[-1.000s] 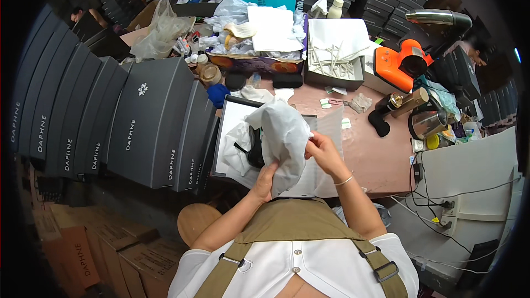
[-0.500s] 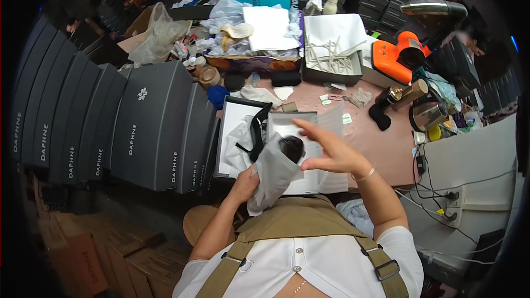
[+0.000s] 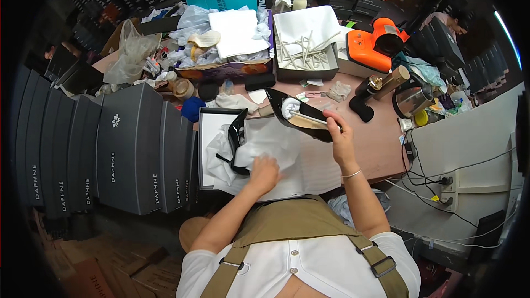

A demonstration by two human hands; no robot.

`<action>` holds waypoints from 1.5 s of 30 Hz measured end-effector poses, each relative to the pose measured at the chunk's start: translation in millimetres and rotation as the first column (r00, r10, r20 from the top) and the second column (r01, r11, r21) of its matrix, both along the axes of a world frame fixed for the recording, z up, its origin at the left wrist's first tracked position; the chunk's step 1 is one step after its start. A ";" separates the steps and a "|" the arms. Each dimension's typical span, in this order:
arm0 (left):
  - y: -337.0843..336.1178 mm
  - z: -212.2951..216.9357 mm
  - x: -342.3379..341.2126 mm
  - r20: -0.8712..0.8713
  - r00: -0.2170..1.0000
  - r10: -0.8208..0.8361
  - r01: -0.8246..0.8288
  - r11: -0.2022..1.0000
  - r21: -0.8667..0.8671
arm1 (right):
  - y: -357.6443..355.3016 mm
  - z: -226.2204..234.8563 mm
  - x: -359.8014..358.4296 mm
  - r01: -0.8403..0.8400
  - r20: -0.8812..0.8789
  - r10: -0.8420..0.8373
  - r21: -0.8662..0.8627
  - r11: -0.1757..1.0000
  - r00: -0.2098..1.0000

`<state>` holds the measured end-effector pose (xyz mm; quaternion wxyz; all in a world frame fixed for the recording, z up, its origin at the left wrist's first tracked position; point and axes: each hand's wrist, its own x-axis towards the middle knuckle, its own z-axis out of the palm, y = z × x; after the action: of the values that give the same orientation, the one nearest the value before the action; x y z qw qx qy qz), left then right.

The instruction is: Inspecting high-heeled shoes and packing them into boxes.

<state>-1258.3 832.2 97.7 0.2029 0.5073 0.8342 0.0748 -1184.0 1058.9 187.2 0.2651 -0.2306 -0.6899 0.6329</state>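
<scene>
My right hand [image 3: 342, 144] is closed on the heel end of a glossy black pointed-toe shoe [image 3: 319, 115], held up over the table. A white stick and a wad of white paper sit inside that shoe. My left hand [image 3: 264, 175], its fingers smeared by motion, is over a soft white sheet or bag [image 3: 270, 140]; I cannot tell whether it grips it. Beside that hand, a second black strapped shoe [image 3: 236, 135] lies on white tissue [image 3: 218, 152] in a dark-rimmed shoebox [image 3: 206, 127]. A translucent foam sheet [image 3: 317, 168] is spread to the right.
Grey shoeboxes [image 3: 130, 149] stand in a row at left. Behind are a carton of papers [image 3: 232, 69], a box of white sticks [image 3: 309, 72] and an orange device [image 3: 367, 49]. Bottles [image 3: 392, 80] and a glass jug [image 3: 411, 99] stand right. Cables [image 3: 425, 187] hang by the wall.
The shoe has come out of the white wrapping into my right hand, up and to the right. My left hand has moved right, and the wrapping is now down over the box.
</scene>
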 end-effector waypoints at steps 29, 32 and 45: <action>-39.2 58.9 -22.4 0.812 -0.348 -0.469 -0.924 0.028 -0.380 | -32.2 38.6 -122.7 -0.679 0.388 0.583 0.588 0.440 0.714; -38.0 58.3 -0.6 0.784 -0.341 -0.518 -0.923 0.025 -0.384 | -105.2 -4.0 -103.2 -0.712 0.502 0.562 0.657 0.246 0.657; -82.4 23.9 19.2 0.807 -0.342 -0.482 -0.862 -0.181 -0.473 | -77.9 -43.8 -43.0 -0.721 0.651 0.309 0.616 0.318 0.693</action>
<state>-1239.1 749.8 121.6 0.2313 -0.2971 0.2551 0.8906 -1227.0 981.0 143.4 -0.0362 0.0392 -0.9782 0.2005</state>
